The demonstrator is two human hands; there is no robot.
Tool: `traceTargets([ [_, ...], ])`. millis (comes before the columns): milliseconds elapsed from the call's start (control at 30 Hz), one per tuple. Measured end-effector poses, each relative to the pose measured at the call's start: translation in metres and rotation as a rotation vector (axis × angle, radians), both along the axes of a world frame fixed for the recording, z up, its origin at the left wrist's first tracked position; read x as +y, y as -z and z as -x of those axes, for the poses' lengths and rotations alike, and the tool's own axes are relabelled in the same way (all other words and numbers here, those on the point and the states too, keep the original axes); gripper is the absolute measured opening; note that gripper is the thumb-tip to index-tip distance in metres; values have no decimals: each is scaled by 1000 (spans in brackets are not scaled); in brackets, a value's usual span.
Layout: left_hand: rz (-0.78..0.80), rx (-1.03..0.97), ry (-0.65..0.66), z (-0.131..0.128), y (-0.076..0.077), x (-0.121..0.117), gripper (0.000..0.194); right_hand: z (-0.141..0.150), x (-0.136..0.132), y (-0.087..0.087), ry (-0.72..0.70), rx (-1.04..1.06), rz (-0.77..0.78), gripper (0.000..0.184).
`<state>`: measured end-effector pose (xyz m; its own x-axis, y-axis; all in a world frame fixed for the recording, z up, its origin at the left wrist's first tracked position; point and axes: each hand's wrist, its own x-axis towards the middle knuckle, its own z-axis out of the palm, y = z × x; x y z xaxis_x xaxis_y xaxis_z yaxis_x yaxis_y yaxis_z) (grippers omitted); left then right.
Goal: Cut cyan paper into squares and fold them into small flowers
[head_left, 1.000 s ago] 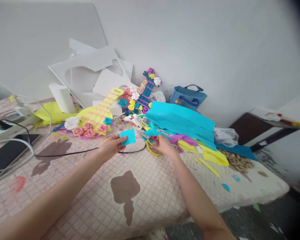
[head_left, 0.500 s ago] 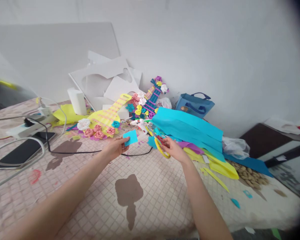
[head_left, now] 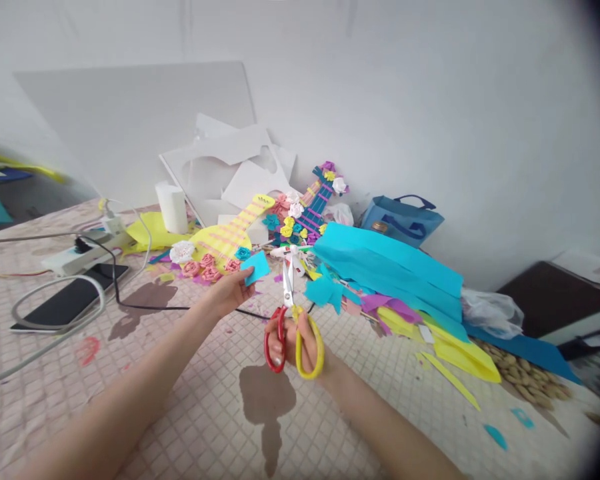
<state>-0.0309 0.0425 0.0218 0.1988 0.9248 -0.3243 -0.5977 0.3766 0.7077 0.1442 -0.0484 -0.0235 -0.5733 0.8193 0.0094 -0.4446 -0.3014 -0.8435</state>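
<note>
Between the thumb and fingers of my left hand (head_left: 234,292) is a small turquoise paper square (head_left: 257,268), held above the table. My right hand (head_left: 296,343) grips scissors (head_left: 289,300) with one red and one yellow handle loop. Their blades point away from me and stand slightly apart, to the right of the square and not touching it. Beyond the square lies a yellow guitar-shaped craft piece (head_left: 223,237) trimmed with paper flowers. Turquoise paper scraps (head_left: 325,291) lie just right of the blades. A white glue gun (head_left: 293,252) rests behind the scissors.
A large turquoise sheet (head_left: 390,267) and yellow sheets spread to the right, near peanuts (head_left: 527,377). At left are a phone (head_left: 73,300), a power strip (head_left: 87,257) and cables. A blue bag (head_left: 403,220) and white board offcuts (head_left: 220,153) stand by the wall.
My right hand has moved left and toward me, and the scissors have turned upright with their blades slightly spread. The left hand still holds the square. The view has shifted a little.
</note>
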Motion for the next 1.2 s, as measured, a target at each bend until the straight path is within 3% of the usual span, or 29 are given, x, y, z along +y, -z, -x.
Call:
traceTargets([
  [400,30,-9,-73,1,-8,-1,15,6,-12,6,-178,-4,37,76],
  [1200,22,-13,-65,2,-6,-1,14,6,-11,5,-181,-25,34,72],
])
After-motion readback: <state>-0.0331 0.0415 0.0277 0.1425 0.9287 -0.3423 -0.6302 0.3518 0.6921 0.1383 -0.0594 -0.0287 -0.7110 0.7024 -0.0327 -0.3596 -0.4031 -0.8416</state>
